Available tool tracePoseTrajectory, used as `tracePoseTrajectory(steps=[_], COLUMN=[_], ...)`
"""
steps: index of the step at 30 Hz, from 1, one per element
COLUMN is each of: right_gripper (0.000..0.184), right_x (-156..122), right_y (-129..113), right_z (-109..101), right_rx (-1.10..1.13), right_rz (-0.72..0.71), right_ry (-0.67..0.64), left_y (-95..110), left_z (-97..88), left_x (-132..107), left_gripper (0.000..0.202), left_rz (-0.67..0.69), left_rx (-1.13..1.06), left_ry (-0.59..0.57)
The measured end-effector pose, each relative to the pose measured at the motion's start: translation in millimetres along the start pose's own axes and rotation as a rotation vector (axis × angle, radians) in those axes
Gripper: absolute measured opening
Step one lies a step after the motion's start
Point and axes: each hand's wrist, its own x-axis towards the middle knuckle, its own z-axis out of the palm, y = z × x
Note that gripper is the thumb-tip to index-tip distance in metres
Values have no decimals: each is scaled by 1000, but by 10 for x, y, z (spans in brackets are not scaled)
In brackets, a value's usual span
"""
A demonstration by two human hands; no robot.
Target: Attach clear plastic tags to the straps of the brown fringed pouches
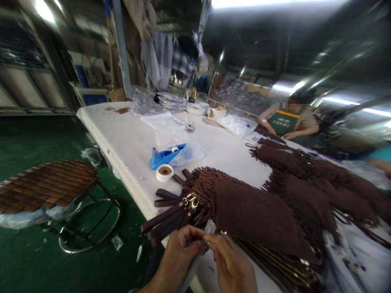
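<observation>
My left hand (180, 254) and my right hand (233, 262) meet at the near edge of the table, fingertips pinched together. What they pinch is mostly hidden; a bit of pale, see-through material (209, 226) shows just above the fingers. Right beyond them lies a stack of dark brown suede bags (256, 211) with fringes. Gold-coloured metal clasps (192, 202) and brown straps (165, 215) stick out at the stack's left end, close to my left hand.
A blue tape dispenser (157, 158) and a white tape roll (164, 173) stand on the white table (122, 142). More brown fringed bags (305, 191) lie to the right. A co-worker in a green apron (282, 122) works across the table. A round stool (51, 183) stands at left.
</observation>
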Motion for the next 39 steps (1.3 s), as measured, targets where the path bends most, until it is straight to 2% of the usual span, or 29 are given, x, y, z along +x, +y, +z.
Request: tracePoseTrajectory(steps=[8,14,20,28,39], right_gripper=[25,33,46,46,47], right_x=[62,68,82,124,146], right_y=[46,-9,-97,-109,-157], right_z=[-118,-56,-62,-70,-64], right_rx=[60,-160,-367,-342,-401], right_rz=[-67,-38,-63,-70,-23], right_ry=[-130,-121,-148,-130,-149], left_y=[7,-15,-14,-46,-76], left_z=[13,0,-18,-71,-40], left_x=[20,1,17,66,92], left_gripper=[23,15,20,22,18], left_rz=[16,66,1,-12,-7], left_rx=[21,79,29,53,50], left_ry=[38,0,-44,-55,-13])
